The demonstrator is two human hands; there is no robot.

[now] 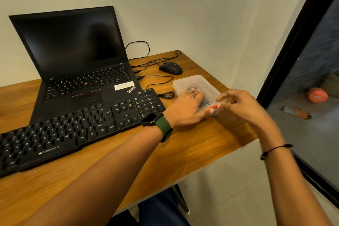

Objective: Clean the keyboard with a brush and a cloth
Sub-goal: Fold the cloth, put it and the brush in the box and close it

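Note:
A black Zebronics keyboard [73, 134] lies slanted on the wooden table [192, 145], partly over the base of a laptop. To its right stands a clear plastic box [194, 80] with its lid on; something dark shows inside, and a small red piece [213, 106] sits at its near edge. My left hand [187, 106] lies flat on the lid, fingers stretched out and thumb along the near rim. My right hand [238, 104] has its fingers curled and pinches the box's near right corner by the red piece. I cannot make out a brush or a cloth.
An open black ThinkPad laptop [82, 79] with a dark screen stands behind the keyboard. A black mouse [170, 68] and loose cables [161, 79] lie at the back right. The table's right edge is just beyond the box, with a dark-framed glass door [293, 51] past it.

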